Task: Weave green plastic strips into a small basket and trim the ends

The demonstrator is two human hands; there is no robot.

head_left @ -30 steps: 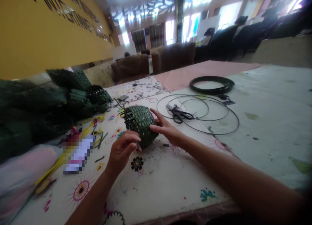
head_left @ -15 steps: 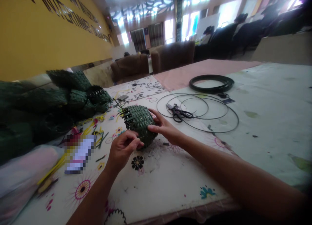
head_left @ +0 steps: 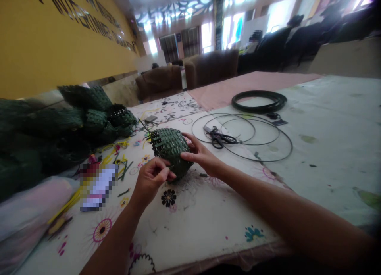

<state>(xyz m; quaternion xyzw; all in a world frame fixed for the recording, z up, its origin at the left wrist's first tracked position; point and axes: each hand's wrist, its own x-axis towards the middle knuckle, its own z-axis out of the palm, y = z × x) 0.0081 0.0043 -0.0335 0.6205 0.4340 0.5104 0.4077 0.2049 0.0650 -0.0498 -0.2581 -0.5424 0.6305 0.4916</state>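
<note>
A small dark green woven basket (head_left: pixel 171 146) lies tilted on its side on the flowered tablecloth, loose strip ends sticking out at its far left. My right hand (head_left: pixel 202 155) grips its right side, thumb on the near face and fingers round the back edge. At the basket's lower left, my left hand (head_left: pixel 156 174) is closed in a pinch against the weave. A thin end, perhaps a strip, shows by its fingertips, but what they hold is too small to make out. Black-handled scissors (head_left: pixel 220 139) lie on the cloth to the right, apart from both hands.
Loops of thin dark cord (head_left: pixel 278 160) spread around the scissors, with a thick green coil (head_left: pixel 258 102) behind. More woven green baskets (head_left: pixel 98 98) are piled at the left. Yellow and green strip scraps, a blurred-out packet (head_left: pixel 99 187) and a plastic bag (head_left: pixel 35 211) lie nearer.
Very little differs. My left hand has shifted slightly at the basket's lower edge, still pinched; my right hand keeps its hold and the basket stays in place.
</note>
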